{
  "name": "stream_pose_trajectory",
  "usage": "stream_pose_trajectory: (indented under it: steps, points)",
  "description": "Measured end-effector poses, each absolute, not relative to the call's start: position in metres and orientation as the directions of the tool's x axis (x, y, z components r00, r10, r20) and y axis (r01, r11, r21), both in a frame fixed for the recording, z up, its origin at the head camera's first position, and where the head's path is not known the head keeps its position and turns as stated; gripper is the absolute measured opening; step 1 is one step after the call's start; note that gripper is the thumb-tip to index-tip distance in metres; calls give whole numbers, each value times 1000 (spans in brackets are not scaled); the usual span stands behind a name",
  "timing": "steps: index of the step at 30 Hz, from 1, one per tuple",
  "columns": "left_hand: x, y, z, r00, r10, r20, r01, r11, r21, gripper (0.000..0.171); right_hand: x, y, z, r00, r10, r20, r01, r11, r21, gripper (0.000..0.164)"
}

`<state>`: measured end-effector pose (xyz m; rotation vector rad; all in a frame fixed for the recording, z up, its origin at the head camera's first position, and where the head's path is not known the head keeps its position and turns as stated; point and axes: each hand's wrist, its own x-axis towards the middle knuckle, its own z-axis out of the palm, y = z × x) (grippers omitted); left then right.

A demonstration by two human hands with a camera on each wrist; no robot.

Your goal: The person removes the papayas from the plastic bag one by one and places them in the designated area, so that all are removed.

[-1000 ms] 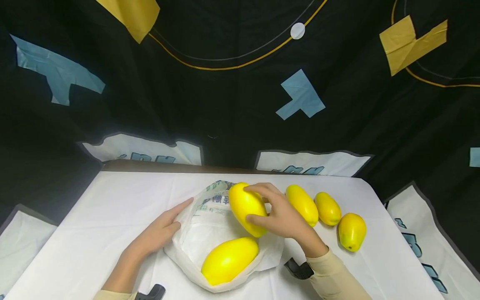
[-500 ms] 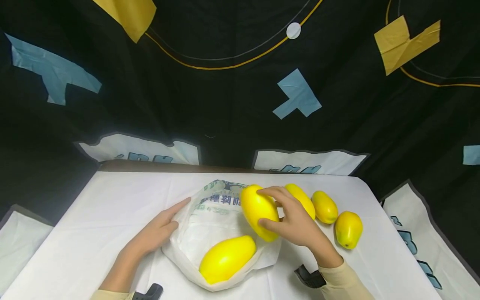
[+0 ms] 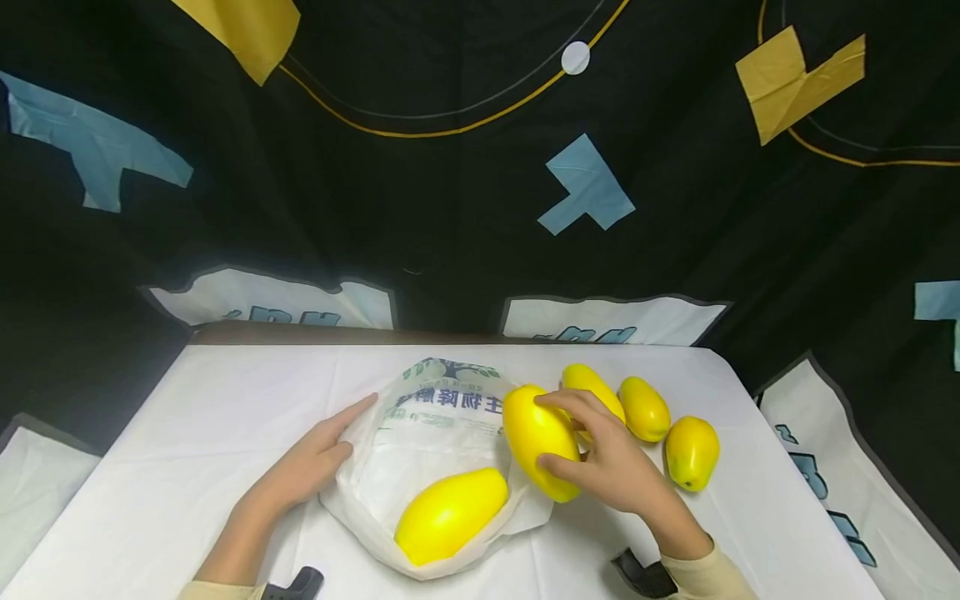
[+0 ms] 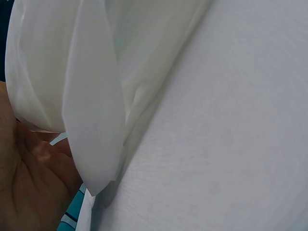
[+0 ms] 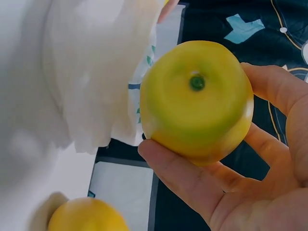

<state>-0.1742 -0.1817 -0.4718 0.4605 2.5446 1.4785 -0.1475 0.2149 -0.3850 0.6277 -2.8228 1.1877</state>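
A white plastic bag (image 3: 405,450) with green print lies on the table, mouth facing up, and one yellow papaya (image 3: 452,517) is inside it. My left hand (image 3: 307,467) holds the bag's left rim; in the left wrist view a fold of the bag (image 4: 94,106) hides most of the fingers. My right hand (image 3: 618,454) grips a second papaya (image 3: 540,442) between thumb and fingers at the bag's right rim. The right wrist view shows this papaya's stem end (image 5: 196,83) with its small green stub. Whether it touches the bag cannot be made out.
Several more papayas lie right of the bag: one partly behind my right hand (image 3: 588,385), a smaller papaya (image 3: 645,408) and a papaya at the right (image 3: 692,454). White cloth covers the table (image 3: 247,392). A dark printed curtain (image 3: 450,217) hangs behind it.
My right hand has moved right and slightly nearer with its papaya, from over the bag's mouth to its right rim. More print shows. The left hand keeps its place at the bag.
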Motion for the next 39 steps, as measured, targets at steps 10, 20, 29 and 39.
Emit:
stream_pose_trajectory:
  steps: [10, 20, 29, 39]
  points:
    - [-174, -180, -469, -940, 341, 1, 169, 463, 870, 70, -134, 227, -391, -951, -292, 101, -275, 653, -705, 63]
    - [-173, -180, -468, -941, 338, -5, 161, 461, 873, 69, -124, 236, -408, -951, -283, 123, -290, 681, -673, 64]
    - [-170, -179, -469, -945, 325, -27, 134, 462, 877, 67, -114, 247, -417, -977, -199, 71, -194, 715, -671, 64]
    - [-171, -180, -467, -943, 331, -24, 142, 468, 872, 67, -104, 261, -430, -985, -172, 16, -140, 740, -658, 65]
